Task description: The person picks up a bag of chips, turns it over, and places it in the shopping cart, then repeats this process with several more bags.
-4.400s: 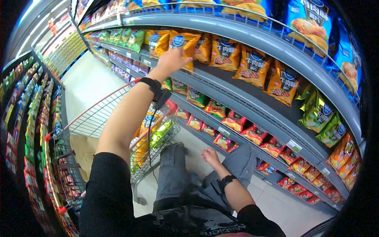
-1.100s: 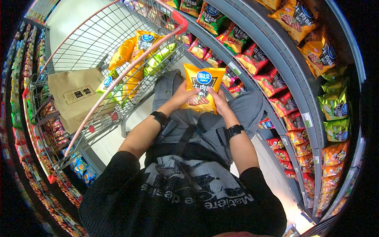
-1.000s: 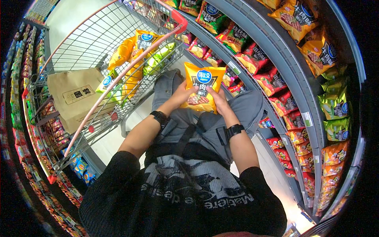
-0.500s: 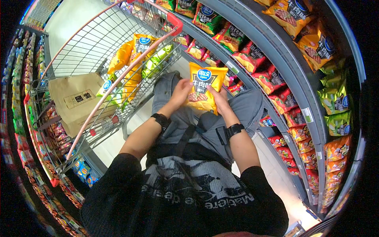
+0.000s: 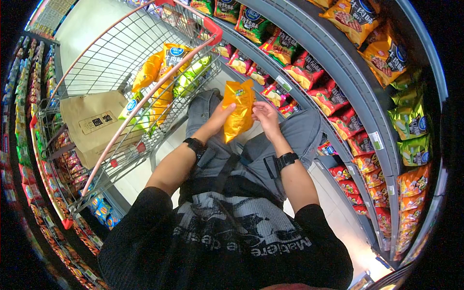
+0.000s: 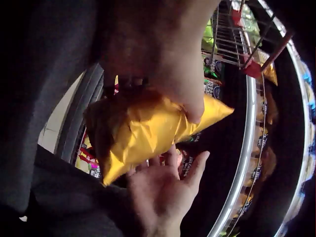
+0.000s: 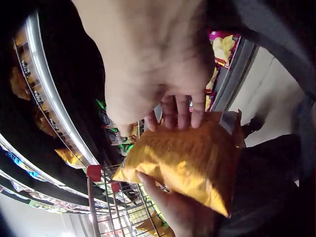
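A yellow bag of potato chips (image 5: pixel 238 112) is held above the lap, turned so that a plain golden side faces the head camera. My left hand (image 5: pixel 216 120) grips its left side, thumb across the face. In the left wrist view the chip bag (image 6: pixel 153 131) slants below that thumb. My right hand (image 5: pixel 267 119) is at the bag's right edge, fingers loosely bent. The right wrist view has the right hand's fingertips (image 7: pixel 183 118) at the bag's upper edge, with the left thumb (image 7: pixel 153 188) pressing its lower side.
A wire shopping cart (image 5: pixel 104 41) stands at the left, holding a brown paper bag (image 5: pixel 79 113), several yellow chip bags (image 5: pixel 149 70) and green chip bags (image 5: pixel 192 77). Shelves (image 5: pixel 333 63) with red, orange and green snack bags curve along the right. Crossed legs in grey jeans (image 5: pixel 302 133) lie below the hands.
The left hand first reached to the shelf's yellow bags. Later both hands held the chip bag front-up; now it has been turned, with the left hand gripping and the right fingers loosened.
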Motion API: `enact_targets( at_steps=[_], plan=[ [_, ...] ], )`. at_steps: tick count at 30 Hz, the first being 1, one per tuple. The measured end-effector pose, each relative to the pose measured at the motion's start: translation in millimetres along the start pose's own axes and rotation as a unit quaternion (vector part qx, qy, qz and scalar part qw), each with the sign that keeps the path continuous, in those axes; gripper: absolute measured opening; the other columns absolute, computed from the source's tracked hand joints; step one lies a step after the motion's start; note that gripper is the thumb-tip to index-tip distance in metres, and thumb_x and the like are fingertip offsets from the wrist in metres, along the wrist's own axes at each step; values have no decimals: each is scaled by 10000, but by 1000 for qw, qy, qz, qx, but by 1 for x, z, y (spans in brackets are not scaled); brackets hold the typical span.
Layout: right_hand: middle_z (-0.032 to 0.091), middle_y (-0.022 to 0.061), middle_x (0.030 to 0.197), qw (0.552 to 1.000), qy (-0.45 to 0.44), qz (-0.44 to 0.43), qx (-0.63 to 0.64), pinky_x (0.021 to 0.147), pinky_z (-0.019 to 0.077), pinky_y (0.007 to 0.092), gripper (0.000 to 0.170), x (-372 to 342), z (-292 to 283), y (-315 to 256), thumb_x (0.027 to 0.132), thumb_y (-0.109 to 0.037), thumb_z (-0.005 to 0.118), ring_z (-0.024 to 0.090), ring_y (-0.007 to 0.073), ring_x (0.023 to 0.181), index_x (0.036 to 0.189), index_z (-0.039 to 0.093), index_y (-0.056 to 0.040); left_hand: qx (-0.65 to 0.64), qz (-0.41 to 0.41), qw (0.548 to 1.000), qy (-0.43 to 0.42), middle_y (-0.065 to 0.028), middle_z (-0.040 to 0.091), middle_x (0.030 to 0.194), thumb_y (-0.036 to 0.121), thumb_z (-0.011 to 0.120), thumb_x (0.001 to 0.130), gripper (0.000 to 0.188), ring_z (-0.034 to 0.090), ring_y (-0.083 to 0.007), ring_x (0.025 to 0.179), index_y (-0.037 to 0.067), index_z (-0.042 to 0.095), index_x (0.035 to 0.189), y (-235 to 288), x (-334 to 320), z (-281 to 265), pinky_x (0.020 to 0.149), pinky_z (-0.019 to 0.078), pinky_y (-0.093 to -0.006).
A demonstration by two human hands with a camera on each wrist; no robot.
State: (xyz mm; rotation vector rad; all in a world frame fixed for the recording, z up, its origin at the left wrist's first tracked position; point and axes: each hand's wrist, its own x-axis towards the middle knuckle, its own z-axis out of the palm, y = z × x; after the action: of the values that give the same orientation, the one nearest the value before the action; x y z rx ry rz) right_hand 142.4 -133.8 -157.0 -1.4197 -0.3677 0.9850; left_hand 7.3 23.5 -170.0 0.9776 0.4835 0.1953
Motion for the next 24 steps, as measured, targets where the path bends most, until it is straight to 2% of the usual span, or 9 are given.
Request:
enact_targets(
  at_steps=[4, 7, 10, 13, 16, 17, 20, 24],
  plan=[
    [601, 84, 1137, 989, 70, -26, -129, 804, 497, 279, 492, 11, -8, 16, 901, -295, 659, 589, 126, 955, 1284, 483, -39, -48, -46, 998, -2, -80, 607, 1169, 368, 548, 960, 492, 604, -175, 1039, 19, 466, 1298, 0, 2, -4, 920, 476, -321],
    [604, 112, 1109, 993, 92, -15, -67, 852, 494, 316, 590, 7, -2, 13, 864, -361, 697, 591, 179, 998, 1275, 476, 0, -111, -92, 989, -14, -86, 613, 1165, 398, 501, 976, 494, 618, -181, 1021, 22, 472, 1296, 7, -2, 0, 899, 494, -326],
    [572, 126, 1213, 981, -4, 64, 186, 891, 475, 327, 654, -6, 12, -10, 843, -384, 718, 570, 189, 1074, 1305, 451, -6, -135, -179, 975, -5, -95, 600, 1217, 456, 410, 995, 529, 623, -193, 1042, 31, 464, 1304, 16, -8, 9, 921, 496, -344],
    [579, 114, 1229, 981, -5, 100, 164, 901, 467, 325, 619, -10, 15, -20, 842, -350, 723, 575, 185, 1085, 1294, 471, -10, -58, -109, 992, -19, -100, 598, 1189, 410, 466, 989, 512, 604, -183, 1045, 6, 463, 1304, 7, -1, 9, 915, 482, -325],
    [588, 77, 1200, 997, 54, 47, -7, 897, 460, 301, 512, 3, 6, -2, 890, -277, 680, 577, 162, 1061, 1285, 483, -18, 83, -49, 995, 29, -110, 569, 1227, 409, 450, 995, 534, 571, -178, 1089, -12, 428, 1322, -8, 7, 2, 944, 455, -319],
    [592, 77, 1193, 997, 63, 47, -15, 894, 461, 300, 497, 4, 5, 1, 889, -264, 680, 580, 160, 1052, 1276, 491, -17, 80, -48, 996, 4, -122, 544, 1251, 370, 507, 978, 544, 543, -177, 1122, -26, 391, 1334, -19, 13, -5, 964, 435, -322],
    [601, 79, 1177, 995, 81, 42, -36, 885, 463, 297, 464, 4, 6, 2, 889, -231, 679, 586, 155, 1034, 1260, 507, -11, 148, -28, 988, 17, -132, 535, 1258, 305, 589, 943, 563, 550, -189, 1114, -29, 369, 1340, -11, 6, 6, 947, 451, -330],
    [603, 90, 1172, 996, 79, 25, -34, 884, 463, 292, 460, 4, 5, 2, 888, -211, 678, 585, 154, 1032, 1260, 504, -3, 104, -56, 993, 27, -102, 554, 1236, 225, 589, 940, 491, 547, -185, 1109, 5, 392, 1332, 1, 3, 13, 971, 440, -331]
  ],
)
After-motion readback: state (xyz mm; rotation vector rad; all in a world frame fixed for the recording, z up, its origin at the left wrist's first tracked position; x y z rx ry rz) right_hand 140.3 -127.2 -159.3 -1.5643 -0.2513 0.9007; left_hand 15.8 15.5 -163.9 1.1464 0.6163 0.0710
